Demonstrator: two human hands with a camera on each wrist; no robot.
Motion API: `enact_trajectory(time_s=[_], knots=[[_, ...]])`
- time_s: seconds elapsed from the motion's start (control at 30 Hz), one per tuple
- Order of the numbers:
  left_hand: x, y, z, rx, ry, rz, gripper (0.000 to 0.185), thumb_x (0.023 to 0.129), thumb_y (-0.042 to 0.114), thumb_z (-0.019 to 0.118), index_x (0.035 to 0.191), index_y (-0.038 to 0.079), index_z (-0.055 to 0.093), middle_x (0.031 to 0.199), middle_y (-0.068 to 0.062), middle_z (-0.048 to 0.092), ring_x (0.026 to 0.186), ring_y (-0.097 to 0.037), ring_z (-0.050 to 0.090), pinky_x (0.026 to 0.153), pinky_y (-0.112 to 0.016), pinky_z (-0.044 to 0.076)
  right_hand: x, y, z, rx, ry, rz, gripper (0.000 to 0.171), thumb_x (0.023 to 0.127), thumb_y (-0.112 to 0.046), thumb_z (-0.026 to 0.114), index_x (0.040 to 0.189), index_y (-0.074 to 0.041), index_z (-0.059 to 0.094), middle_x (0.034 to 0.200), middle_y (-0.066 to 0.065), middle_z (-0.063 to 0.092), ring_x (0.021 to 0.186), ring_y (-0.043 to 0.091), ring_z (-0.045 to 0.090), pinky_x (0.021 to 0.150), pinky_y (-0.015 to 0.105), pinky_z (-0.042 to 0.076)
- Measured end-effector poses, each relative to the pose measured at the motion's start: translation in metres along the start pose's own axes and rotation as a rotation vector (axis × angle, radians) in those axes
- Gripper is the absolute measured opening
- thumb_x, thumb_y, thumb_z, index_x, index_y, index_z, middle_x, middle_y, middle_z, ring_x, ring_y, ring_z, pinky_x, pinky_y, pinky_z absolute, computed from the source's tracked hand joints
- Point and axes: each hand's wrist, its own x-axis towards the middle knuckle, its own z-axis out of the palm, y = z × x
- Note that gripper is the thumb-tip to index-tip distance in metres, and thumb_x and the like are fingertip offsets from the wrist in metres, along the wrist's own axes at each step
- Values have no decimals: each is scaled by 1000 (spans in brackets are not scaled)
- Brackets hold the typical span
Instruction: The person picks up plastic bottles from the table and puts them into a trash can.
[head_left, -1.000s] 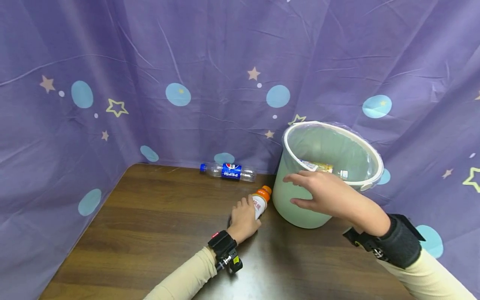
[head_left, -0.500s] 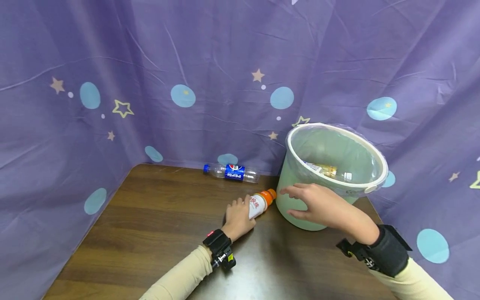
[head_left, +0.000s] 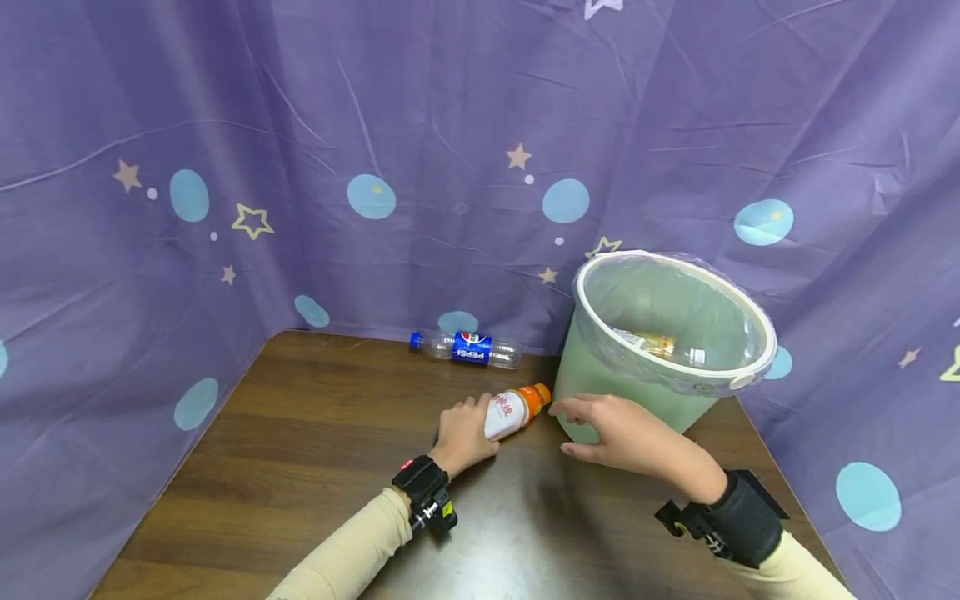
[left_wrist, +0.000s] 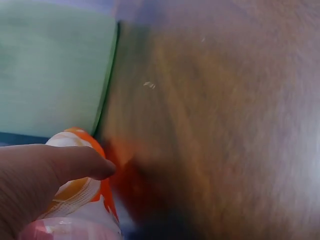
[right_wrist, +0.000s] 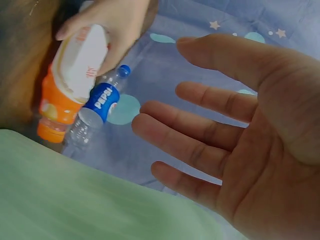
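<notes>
- Fingers of the left hand (head_left: 463, 433) are wrapped round the white and orange bottle (head_left: 506, 415), on the end away from its cap. I think they hold it there because it is round and could roll, and the fat middle fits a palm well.
- That bottle is down low by the wooden table (head_left: 300, 467), and its orange cap (head_left: 543, 392) points at the green bin (head_left: 576, 367). The cap is just beside the bin wall. I can't tell if the two touch, or if the bottle sits on the wood or a tiny bit above it.
- The right hand (head_left: 618, 432) holds nothing. Its fingers are spread apart, near the cap and in front of the bin.
- A clear bag (head_left: 660, 379) hangs over the bin's white rim (head_left: 641, 253), maybe so the inside stays clean. Inside are a gold thing (head_left: 660, 344) and something with a white cap (head_left: 696, 357).
- The Pepsi bottle (head_left: 471, 348) lies on its side by the back edge, close to the purple curtain (head_left: 450, 125). Maybe being on its side keeps it from tipping over.
- Edges: the bin wall is tight on the cap's side, and the curtain shuts off the back. The most room to move is left of the left hand and on the near side. The rim is wide and sits higher than both hands.
</notes>
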Motion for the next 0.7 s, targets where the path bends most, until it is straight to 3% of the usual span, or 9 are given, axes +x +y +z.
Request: enact_trajectory(time_s=[0.3, 0.43, 0.7], knots=[[0, -21, -33, 2, -76, 20, 77, 62, 41, 88, 128, 12, 62, 95, -7, 70, 78, -23, 66, 56, -36, 49, 3, 4, 17, 33, 17, -2, 32, 88, -20, 77, 118, -12, 68, 93, -5, 68, 86, 11, 64, 75, 33, 55], [-1, -28, -53, 6, -83, 33, 75, 62, 41, 89, 126, 12, 63, 93, -6, 69, 75, -21, 65, 57, -35, 48, 7, 3, 18, 50, 26, -11, 32, 89, -19, 77, 119, -11, 67, 96, -3, 70, 88, 15, 67, 77, 34, 56], [-5, -31, -97, 7, -78, 72, 70, 63, 42, 90, 120, 12, 64, 92, -3, 68, 75, -18, 62, 57, -33, 45, 22, 0, 19, 43, 131, -38, 34, 88, -17, 77, 121, -13, 67, 97, -2, 71, 89, 16, 69, 78, 34, 57]])
